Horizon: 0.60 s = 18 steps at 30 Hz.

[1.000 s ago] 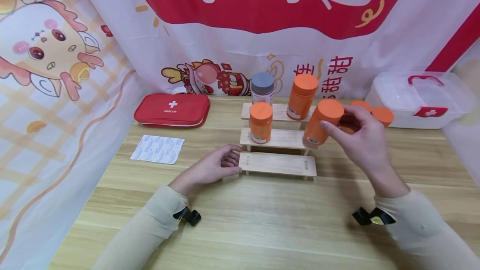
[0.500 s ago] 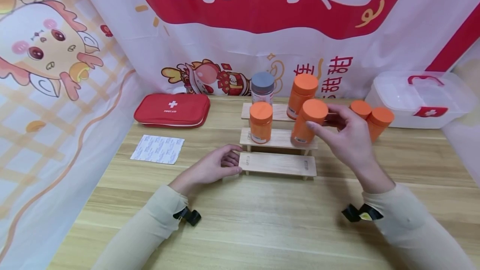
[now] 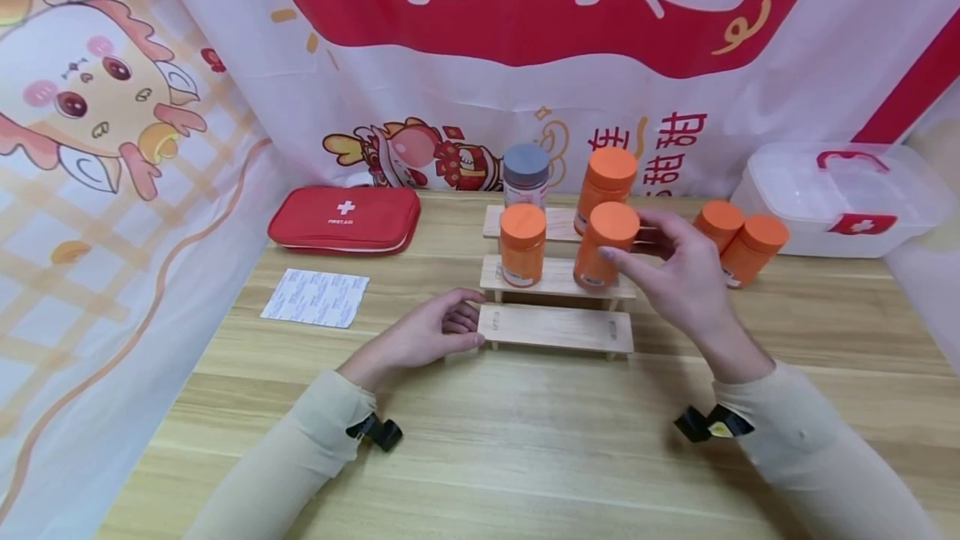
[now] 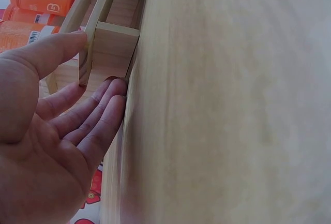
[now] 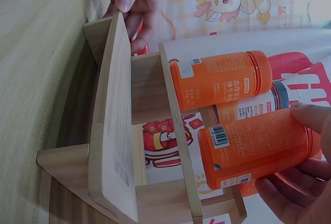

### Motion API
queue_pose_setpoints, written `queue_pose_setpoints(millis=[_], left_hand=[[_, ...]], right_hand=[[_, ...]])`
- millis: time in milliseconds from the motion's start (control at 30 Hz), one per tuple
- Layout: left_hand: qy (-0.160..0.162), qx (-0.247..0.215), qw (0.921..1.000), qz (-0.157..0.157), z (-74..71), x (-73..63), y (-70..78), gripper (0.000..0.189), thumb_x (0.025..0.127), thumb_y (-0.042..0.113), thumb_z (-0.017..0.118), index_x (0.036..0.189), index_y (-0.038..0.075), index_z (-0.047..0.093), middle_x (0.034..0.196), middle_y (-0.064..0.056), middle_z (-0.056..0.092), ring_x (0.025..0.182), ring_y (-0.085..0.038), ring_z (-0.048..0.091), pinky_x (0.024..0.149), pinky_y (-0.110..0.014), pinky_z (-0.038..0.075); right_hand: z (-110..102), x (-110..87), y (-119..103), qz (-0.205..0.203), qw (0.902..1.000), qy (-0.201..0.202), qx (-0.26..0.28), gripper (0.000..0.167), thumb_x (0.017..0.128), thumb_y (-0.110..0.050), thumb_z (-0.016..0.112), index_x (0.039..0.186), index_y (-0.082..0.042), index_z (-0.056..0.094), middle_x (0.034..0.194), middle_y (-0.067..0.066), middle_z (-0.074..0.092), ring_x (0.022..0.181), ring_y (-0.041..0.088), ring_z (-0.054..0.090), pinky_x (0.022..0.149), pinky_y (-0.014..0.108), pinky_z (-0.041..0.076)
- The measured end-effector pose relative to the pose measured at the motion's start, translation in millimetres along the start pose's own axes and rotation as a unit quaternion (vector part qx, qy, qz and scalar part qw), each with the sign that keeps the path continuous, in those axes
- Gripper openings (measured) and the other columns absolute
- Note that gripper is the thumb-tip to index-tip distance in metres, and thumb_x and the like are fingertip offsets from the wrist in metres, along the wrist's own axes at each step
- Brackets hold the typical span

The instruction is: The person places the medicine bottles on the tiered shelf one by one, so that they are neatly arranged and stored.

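My right hand [image 3: 686, 277] grips an orange pill bottle [image 3: 604, 248] between thumb and fingers. Its base is right at the middle step of a three-tier wooden display stand [image 3: 555, 327], near the right end. In the right wrist view this bottle [image 5: 256, 144] leans slightly. Another orange bottle [image 3: 522, 247] stands at the left of the same step. Behind, a grey-capped bottle [image 3: 525, 173] and an orange bottle [image 3: 606, 186] occupy the top step. My left hand [image 3: 435, 327] holds the left end of the lowest step, its thumb and index finger at opposite edges [image 4: 85, 61].
Two more orange bottles [image 3: 753, 248] stand on the table right of the stand. Behind them is a clear first-aid box [image 3: 795, 223]. A red first-aid pouch [image 3: 341, 223] and a white printed packet [image 3: 315, 298] lie at the left. A printed cloth hangs behind.
My right hand has carried the orange bottle leftward and slightly down to the middle step. My left hand has stayed at the stand's left end.
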<state>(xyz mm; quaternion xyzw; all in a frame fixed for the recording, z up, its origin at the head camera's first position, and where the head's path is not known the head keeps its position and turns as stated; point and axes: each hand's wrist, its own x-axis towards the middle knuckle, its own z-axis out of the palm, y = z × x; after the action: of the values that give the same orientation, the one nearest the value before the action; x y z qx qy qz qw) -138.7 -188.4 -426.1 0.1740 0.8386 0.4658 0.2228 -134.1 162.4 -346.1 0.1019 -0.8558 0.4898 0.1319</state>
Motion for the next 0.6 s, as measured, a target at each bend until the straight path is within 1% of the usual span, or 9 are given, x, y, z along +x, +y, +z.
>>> queue_pose_setpoints(millis=[33,100,200,267,333,400,600], left_hand=[[0.000,0.000,1.0000,0.000,0.0,0.0,0.0,0.058,0.100,0.013,0.077,0.152,0.008,0.052,0.132,-0.010,0.069,0.122,-0.022,0.068,0.108,-0.035,0.060],[0.000,-0.002,1.0000,0.001,0.2,0.0,-0.2,0.058,0.100,0.013,0.077,0.152,0.008,0.052,0.132,-0.010,0.069,0.122,-0.022,0.068,0.108,-0.035,0.060],[0.001,-0.002,1.0000,0.002,0.4,-0.2,-0.5,0.059,0.100,0.013,0.078,0.152,0.008,0.052,0.132,-0.011,0.069,0.122,-0.022,0.068,0.108,-0.034,0.060],[0.001,-0.001,1.0000,0.003,0.6,0.3,-1.0,0.059,0.100,0.012,0.078,0.152,0.008,0.052,0.132,-0.011,0.069,0.122,-0.022,0.068,0.108,-0.034,0.060],[0.002,0.000,1.0000,0.004,0.5,0.4,-1.2,0.059,0.099,0.013,0.078,0.152,0.008,0.052,0.132,-0.011,0.069,0.122,-0.022,0.068,0.108,-0.034,0.060],[0.002,0.001,1.0000,0.004,0.6,0.4,-1.5,0.059,0.099,0.013,0.078,0.152,0.008,0.052,0.132,-0.010,0.069,0.122,-0.022,0.068,0.108,-0.035,0.060],[0.004,0.008,1.0000,0.004,0.4,-0.9,-0.7,0.058,0.100,0.014,0.078,0.152,0.009,0.052,0.131,-0.010,0.070,0.121,-0.022,0.068,0.108,-0.037,0.060]], right_hand=[[0.2,-0.2,-0.7,0.003,1.0000,-0.001,-0.001,0.058,0.094,-0.027,0.087,0.144,-0.007,0.065,0.136,0.013,0.072,0.119,0.029,0.071,0.096,0.008,0.054],[1.0,0.0,-0.6,0.007,1.0000,-0.003,-0.005,0.059,0.094,-0.027,0.087,0.144,-0.007,0.064,0.136,0.014,0.072,0.120,0.030,0.072,0.098,0.013,0.058],[2.5,-0.3,0.2,0.018,0.9998,-0.008,-0.009,0.060,0.095,-0.026,0.086,0.146,-0.005,0.063,0.136,0.016,0.071,0.120,0.033,0.072,0.104,0.034,0.062],[3.6,-0.4,0.8,0.025,0.9995,-0.012,-0.013,0.061,0.095,-0.026,0.086,0.147,-0.004,0.061,0.137,0.017,0.070,0.122,0.035,0.072,0.106,0.047,0.061],[4.1,-0.6,1.2,0.033,0.9993,-0.016,-0.013,0.063,0.096,-0.027,0.085,0.148,-0.004,0.060,0.139,0.019,0.069,0.123,0.037,0.071,0.107,0.055,0.059],[4.2,-0.4,1.4,0.041,0.9989,-0.021,-0.012,0.064,0.097,-0.028,0.084,0.150,-0.004,0.058,0.141,0.019,0.068,0.126,0.038,0.069,0.108,0.057,0.058],[4.5,0.8,0.6,0.056,0.9979,-0.032,-0.004,0.067,0.097,-0.031,0.083,0.153,-0.005,0.055,0.146,0.019,0.065,0.131,0.040,0.066,0.110,0.055,0.058]])
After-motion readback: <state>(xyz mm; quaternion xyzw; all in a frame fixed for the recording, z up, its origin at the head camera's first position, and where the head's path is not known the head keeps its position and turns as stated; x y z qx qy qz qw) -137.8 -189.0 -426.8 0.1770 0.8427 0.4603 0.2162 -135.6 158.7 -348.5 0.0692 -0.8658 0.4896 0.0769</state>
